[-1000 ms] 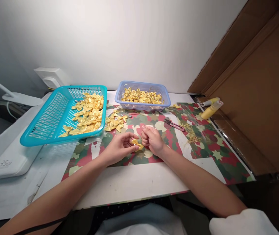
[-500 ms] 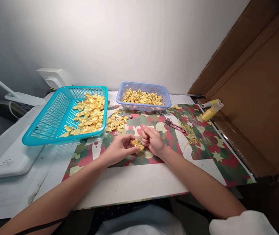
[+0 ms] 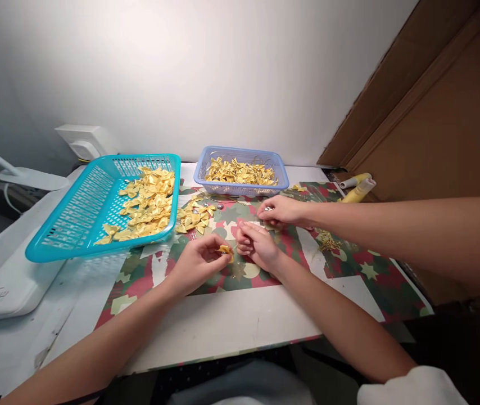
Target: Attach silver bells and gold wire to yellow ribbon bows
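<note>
Bow (image 3: pixel 225 250) is in our left hand (image 3: pixel 199 260), thumb and fingertips clamped on it, above the patterned sheet (image 3: pixel 368 271); our right hand (image 3: pixel 258 246) is curled closed just beside, contents unclear. We should pinch firmly without crushing the loops, both hands steady.

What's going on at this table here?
Someone is handling small yellow bows. Their left hand pinches one yellow bow, while their right hand is closed beside it; what it may hold is hidden. Another person's hand is just beyond, over the patterned sheet. More bows fill the turquoise basket and blue basket, and a loose pile lies between them and the hands.
</note>
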`<state>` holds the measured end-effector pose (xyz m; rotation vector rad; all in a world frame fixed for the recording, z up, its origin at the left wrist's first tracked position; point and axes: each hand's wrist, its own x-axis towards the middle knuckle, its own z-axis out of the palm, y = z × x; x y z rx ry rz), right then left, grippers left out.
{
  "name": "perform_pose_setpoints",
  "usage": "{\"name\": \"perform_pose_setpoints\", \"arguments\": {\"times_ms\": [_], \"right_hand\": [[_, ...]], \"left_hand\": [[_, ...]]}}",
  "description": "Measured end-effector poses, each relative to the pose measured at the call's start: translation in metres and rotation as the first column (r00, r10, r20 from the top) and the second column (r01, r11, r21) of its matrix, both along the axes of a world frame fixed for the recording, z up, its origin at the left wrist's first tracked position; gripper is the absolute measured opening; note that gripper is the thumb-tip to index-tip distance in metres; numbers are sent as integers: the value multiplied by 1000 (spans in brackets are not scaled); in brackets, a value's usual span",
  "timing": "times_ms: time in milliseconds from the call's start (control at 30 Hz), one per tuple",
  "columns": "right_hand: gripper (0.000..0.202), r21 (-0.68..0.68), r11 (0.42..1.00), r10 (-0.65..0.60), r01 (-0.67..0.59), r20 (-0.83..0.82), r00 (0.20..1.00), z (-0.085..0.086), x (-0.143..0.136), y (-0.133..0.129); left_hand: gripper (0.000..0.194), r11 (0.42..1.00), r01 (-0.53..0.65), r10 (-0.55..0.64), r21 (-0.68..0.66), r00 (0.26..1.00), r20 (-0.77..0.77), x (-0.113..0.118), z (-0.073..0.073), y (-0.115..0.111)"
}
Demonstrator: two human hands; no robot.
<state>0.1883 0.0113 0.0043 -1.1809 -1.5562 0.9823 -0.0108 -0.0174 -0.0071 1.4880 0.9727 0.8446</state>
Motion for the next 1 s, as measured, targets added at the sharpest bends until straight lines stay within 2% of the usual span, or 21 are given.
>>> {"name": "perform_pose_setpoints", "arguments": {"times_ms": [67, 133, 167, 233, 333, 467, 533, 600, 700, 733, 767, 800, 833, 867, 900, 933, 967, 1000], "right_hand": [[39, -180, 972, 109, -154, -237, 965, -11, -25, -5], [37, -337, 877, 138, -341, -504, 853, -19, -42, -8], [38, -374, 835, 123, -403, -587, 800, -22, -45, -9], [39, -390, 807, 116, -443, -631, 767, -24, -45, -10], [38, -332, 838, 193, -433, -562, 804, -25, -39, -10], [26, -148, 933, 277, -329, -287, 917, -23, -33, -14], [15, -40, 968, 245, -249, -82, 966, -21, -30, -19], [7, 99, 979, 167, -179, 119, 979, -17, -28, -25], [14, 289, 954, -2, -76, 258, 966, -10, -28, -37], [10, 294, 956, -48, -28, 248, 967, -8, -28, -41], [10, 240, 971, -60, 6, 219, 974, -5, -30, -45], [18, 105, 994, -13, -4, 168, 986, -3, -32, -48], [29, -94, 993, 78, -71, 79, 994, -1, -35, -50], [37, -316, 929, 182, -194, -67, 981, 0, -38, -51], [44, -486, 805, 242, -340, -254, 936, 0, -41, -51], [47, -567, 676, 231, -470, -442, 867, -1, -43, -51], [46, -579, 596, 163, -557, -591, 790, -2, -46, -49], [42, -560, 581, 68, -591, -690, 721, -3, -47, -47]], "left_hand": [[8, 993, 65, -55, 97, 992, -110, -1, 1, -3], [6, 974, 136, -94, 184, 971, -219, -1, 3, -6], [7, 961, 166, -106, 221, 960, -261, 0, 4, -7], [8, 935, 209, -114, 285, 942, -317, 0, 6, -9], [8, 895, 237, -84, 377, 921, -380, 0, 6, -9], [14, 820, 230, 39, 525, 891, -452, -3, 6, -8], [15, 792, 200, 92, 576, 895, -437, -5, 7, -8], [14, 776, 136, 153, 616, 906, -394, -8, 9, -7], [15, 744, 13, 280, 668, 902, -329, -10, 12, -5], [16, 726, -18, 317, 688, 897, -310, -10, 13, -5], [16, 707, -41, 345, 706, 891, -294, -10, 14, -4], [15, 689, -55, 364, 723, 889, -278, -10, 14, -5], [14, 671, -64, 374, 739, 890, -263, -9, 14, -5], [14, 655, -62, 373, 753, 893, -251, -9, 14, -6], [13, 640, -50, 362, 766, 900, -244, -8, 13, -7], [11, 622, -27, 342, 783, 908, -241, -8, 12, -8], [10, 600, 5, 315, 800, 918, -242, -7, 10, -10], [9, 575, 46, 285, 817, 925, -252, -6, 9, -11]]}}
